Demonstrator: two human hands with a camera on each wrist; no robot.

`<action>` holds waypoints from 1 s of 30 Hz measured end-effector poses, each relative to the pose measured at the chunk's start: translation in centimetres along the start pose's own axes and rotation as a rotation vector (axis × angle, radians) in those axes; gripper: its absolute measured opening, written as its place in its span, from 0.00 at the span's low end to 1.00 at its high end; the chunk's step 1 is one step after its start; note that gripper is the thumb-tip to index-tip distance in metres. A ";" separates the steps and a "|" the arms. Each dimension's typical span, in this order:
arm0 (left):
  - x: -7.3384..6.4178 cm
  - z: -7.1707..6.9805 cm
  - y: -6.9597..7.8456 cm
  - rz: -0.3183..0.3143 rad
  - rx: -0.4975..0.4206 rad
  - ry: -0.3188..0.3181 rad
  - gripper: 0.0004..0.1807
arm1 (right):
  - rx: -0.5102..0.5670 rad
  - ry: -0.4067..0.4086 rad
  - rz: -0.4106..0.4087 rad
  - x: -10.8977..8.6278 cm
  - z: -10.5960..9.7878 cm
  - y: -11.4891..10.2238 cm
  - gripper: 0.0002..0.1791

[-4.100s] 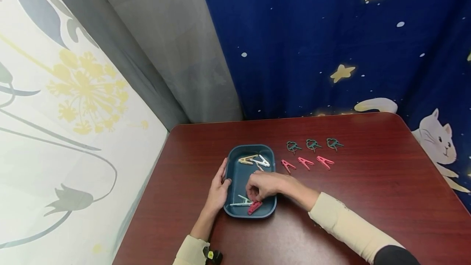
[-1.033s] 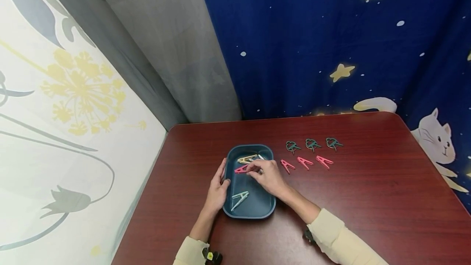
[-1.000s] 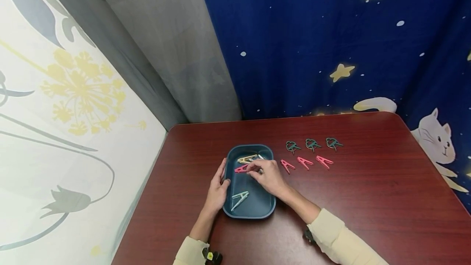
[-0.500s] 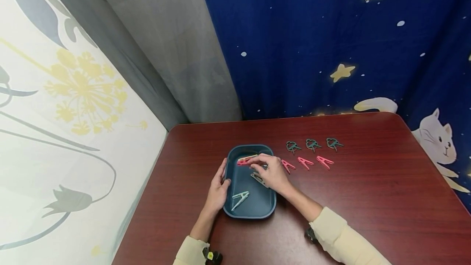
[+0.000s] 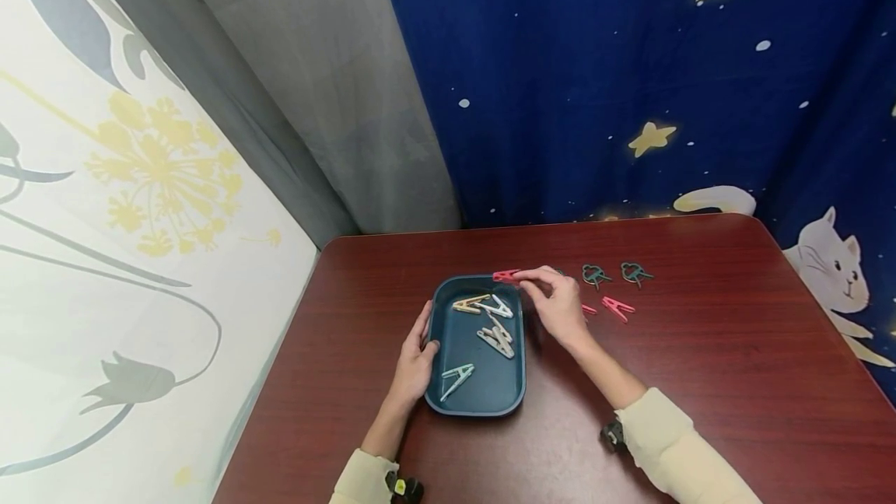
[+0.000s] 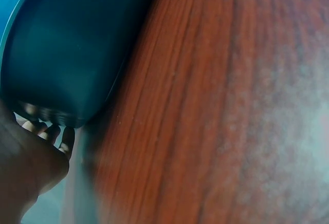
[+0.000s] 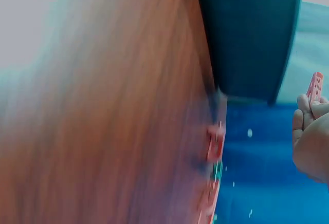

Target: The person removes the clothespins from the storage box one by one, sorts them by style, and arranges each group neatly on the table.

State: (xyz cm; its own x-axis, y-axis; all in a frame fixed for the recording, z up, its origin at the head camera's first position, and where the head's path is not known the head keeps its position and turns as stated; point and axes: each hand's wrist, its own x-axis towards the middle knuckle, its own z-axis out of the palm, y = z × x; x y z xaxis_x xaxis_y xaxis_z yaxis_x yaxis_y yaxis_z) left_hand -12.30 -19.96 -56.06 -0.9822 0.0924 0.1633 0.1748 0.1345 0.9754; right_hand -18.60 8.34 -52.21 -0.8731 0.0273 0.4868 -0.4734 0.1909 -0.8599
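Note:
My left hand [image 5: 413,360] grips the left side of a dark blue tray [image 5: 477,412], thumb over the rim; in the left wrist view its fingers [image 6: 67,141] touch the tray's outer wall. My right hand [image 5: 556,303] pinches a red clothespin [image 5: 505,276] between thumb and fingers, over the tray's far right corner. In the right wrist view the clothespin [image 7: 315,86] sticks out from the fingertips. Inside the tray lie a yellow clothespin [image 5: 467,305], a white one [image 5: 498,306], greyish-beige clothespins [image 5: 496,341] partly overlapping, and a mint green one [image 5: 457,380] nearer the front.
Right of the tray, on the reddish-brown table [image 5: 700,379], lie green outline-shaped clips [image 5: 595,275] in a row. Pink clothespins [image 5: 618,308] lie in front of them, some hidden behind my right hand. A blue star-patterned curtain [image 5: 560,99] hangs behind the table.
The red clothespin, earlier at the tray's front, then among the clips farther back, has been lifted up and right by my right hand. The greyish-beige clothespins are now uncovered. My left hand stays put.

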 end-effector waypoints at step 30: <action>-0.1 0.0 0.2 -0.013 0.011 0.002 0.42 | -0.282 0.488 0.312 -1.2 -13.6 2.6 0.07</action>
State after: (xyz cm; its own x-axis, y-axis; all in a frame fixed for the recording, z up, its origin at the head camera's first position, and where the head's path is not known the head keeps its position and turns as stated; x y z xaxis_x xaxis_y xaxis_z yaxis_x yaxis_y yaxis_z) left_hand -12.16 -19.98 -55.92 -0.9846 0.0887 0.1509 0.1628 0.1470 0.9756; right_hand -17.21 22.17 -52.91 -0.7800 0.5536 0.2916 -0.0995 0.3504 -0.9313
